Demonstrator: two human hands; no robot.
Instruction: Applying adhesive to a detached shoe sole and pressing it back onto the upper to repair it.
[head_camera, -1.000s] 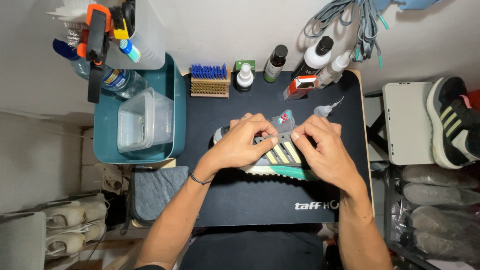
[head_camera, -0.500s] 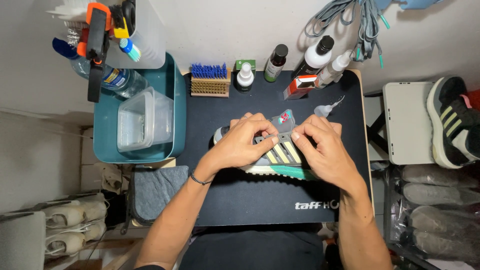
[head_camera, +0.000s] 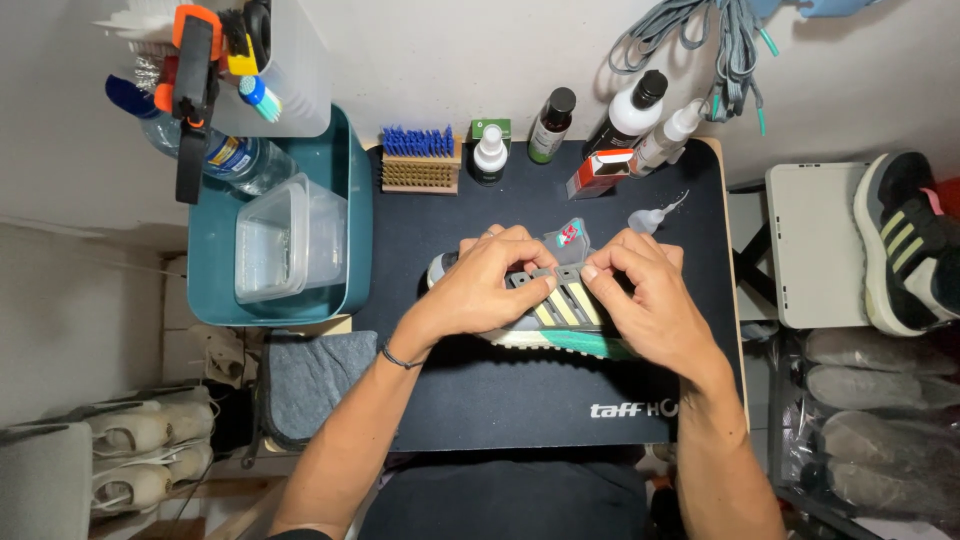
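Grey sneaker with pale yellow stripes and teal sole (head_camera: 560, 310) lies mid-mat on the black bench mat (head_camera: 500, 400). Left hand (head_camera: 490, 285) and right hand (head_camera: 640, 300) both curl closed, pinching its grey eyelet strip.

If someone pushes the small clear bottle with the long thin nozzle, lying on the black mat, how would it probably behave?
The small clear bottle lies on its side on the black mat, so a push would probably make it roll or pivot. It looks like thin plastic, likely light and easy to slide. Its thin nozzle seems the weakest part and may bend if pressed.
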